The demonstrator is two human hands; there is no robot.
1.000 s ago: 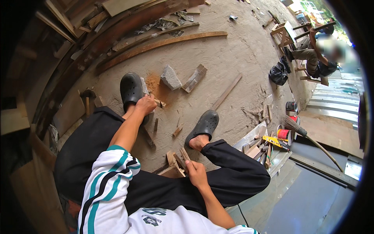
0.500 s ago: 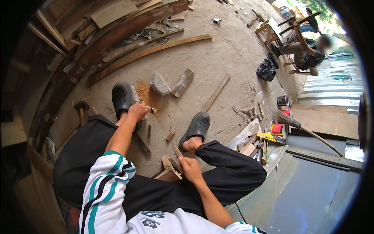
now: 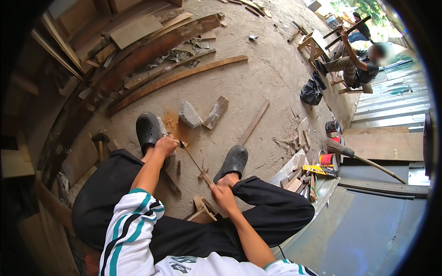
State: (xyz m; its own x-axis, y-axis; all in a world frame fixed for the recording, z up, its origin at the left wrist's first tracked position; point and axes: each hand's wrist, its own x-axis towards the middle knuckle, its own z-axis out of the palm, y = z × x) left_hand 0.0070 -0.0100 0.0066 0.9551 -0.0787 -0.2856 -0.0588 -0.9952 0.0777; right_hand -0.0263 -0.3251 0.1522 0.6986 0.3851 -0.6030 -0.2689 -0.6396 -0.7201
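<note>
My left hand (image 3: 165,146) is closed around a small piece of wood (image 3: 180,143), low beside my left clog (image 3: 148,129). My right hand (image 3: 223,197) grips the wooden handle of a long narrow tool (image 3: 197,165). Its thin shaft slants up and left, and its far end meets the wood at my left hand. Whether it is a saw or a file I cannot make out. Orange sawdust (image 3: 171,122) lies just beyond the left hand. My right clog (image 3: 233,159) rests beside the right hand.
A grey block (image 3: 189,115) and a wood offcut (image 3: 216,112) lie ahead. Long boards (image 3: 179,80) line the left. A hammer (image 3: 100,143) stands at the left; a broom (image 3: 363,158), paint cans and scrap wood (image 3: 297,181) are at the right. Another person (image 3: 354,64) sits far right.
The view has tilted, so the scene sits lower. My right hand has pushed the tool forward and left toward my left hand, which keeps its place on the wood.
</note>
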